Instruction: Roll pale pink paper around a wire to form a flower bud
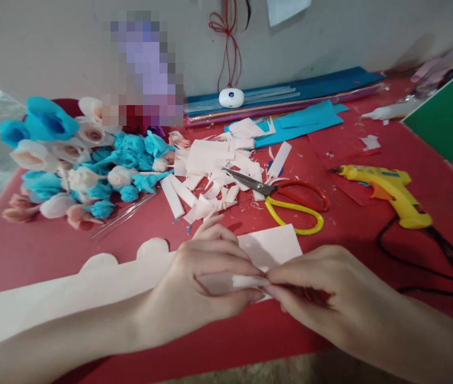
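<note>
Between my two hands is a small rolled or folded piece of white crepe-like paper [246,280]. My left hand [210,266] holds it between thumb and index finger, with the other fingers loosely curled. At its right end, my right hand [322,282] pinches it with thumb and fingertips; what else its curled fingers may cover is hidden. Under the hands lies a long white paper strip [274,242] running to the left edge. Two rounded white paper petals [152,250] rest along its upper side.
Scissors [266,189] with red and yellow handles lie by a heap of white paper scraps [210,157]. A yellow glue gun [390,189] trails black cables at right. Blue, white and peach paper flowers [50,120] crowd the left. Near a green board [450,117] is a white tube [388,112].
</note>
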Available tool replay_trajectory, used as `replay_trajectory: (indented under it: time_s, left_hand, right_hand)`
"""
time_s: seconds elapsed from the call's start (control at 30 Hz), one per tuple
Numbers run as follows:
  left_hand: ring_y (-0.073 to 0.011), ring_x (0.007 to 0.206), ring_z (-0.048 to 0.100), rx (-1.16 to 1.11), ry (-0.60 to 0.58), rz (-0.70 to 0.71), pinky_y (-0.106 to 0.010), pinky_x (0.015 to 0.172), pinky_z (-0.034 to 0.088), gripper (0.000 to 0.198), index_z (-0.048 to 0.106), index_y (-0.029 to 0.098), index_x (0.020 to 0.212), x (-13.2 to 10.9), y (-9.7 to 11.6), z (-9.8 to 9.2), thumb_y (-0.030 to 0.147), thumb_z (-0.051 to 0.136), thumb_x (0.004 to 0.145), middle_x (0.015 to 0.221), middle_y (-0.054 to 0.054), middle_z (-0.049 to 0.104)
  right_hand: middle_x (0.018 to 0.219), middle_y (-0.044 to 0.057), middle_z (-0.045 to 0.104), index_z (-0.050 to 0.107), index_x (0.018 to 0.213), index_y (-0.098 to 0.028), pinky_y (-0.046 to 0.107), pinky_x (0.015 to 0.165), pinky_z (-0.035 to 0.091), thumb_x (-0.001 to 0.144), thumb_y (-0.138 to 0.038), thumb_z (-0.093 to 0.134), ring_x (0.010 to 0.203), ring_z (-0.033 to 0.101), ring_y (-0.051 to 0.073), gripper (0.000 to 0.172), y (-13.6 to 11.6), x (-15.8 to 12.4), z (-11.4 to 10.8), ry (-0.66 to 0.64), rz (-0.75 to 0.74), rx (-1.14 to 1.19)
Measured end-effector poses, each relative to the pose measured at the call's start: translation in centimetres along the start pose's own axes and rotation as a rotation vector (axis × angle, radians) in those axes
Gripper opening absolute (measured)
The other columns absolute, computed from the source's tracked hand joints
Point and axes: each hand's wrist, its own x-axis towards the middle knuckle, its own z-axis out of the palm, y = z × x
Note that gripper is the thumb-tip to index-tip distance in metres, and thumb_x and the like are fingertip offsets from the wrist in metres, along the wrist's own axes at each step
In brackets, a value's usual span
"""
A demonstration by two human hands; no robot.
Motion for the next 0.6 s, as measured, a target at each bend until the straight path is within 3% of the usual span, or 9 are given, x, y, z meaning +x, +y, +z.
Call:
replay_trajectory:
  time_s: [0.3, 0.47, 0.6]
  left_hand:
    - [-0.0140, 0.063, 0.057, -0.108, 0.006, -0.097, -0.031, 0.073, 0.043, 0.010, 0.071, 0.020, 0.074, -0.22, -0.47, 0.51, 0.014, 0.067, 0.067, 0.065, -0.002, 0.069]
    - [-0.0145, 0.065, 0.057, -0.168, -0.002, -0.179, -0.031, 0.075, 0.042, 0.008, 0.071, 0.020, 0.074, -0.39, -0.72, 0.74, 0.016, 0.066, 0.069, 0.066, -0.002, 0.068]
    - [-0.0129, 0.061, 0.056, -0.178, 0.005, -0.149, -0.032, 0.077, 0.041, 0.009, 0.071, 0.020, 0.074, -0.51, -0.97, 0.88, 0.014, 0.065, 0.070, 0.064, -0.001, 0.068]
  right_hand:
    - [0.053, -0.005, 0.030, 0.045, 0.061, -0.015, 0.018, 0.043, 0.018, 0.082, -0.018, 0.042, 0.049, 0.026, 0.004, 0.022, 0.51, 0.09, -0.34, -0.135, 0.109, 0.126]
    - [0.051, -0.006, 0.035, 0.046, 0.059, -0.015, 0.016, 0.041, 0.020, 0.082, -0.018, 0.042, 0.047, 0.031, 0.003, 0.023, 0.45, 0.53, -0.42, -0.148, 0.114, 0.186]
    - [0.049, -0.006, 0.040, 0.048, 0.056, -0.014, 0.017, 0.041, 0.021, 0.080, -0.017, 0.044, 0.046, 0.035, 0.003, 0.024, 0.32, 0.77, -0.46, -0.130, 0.112, 0.176]
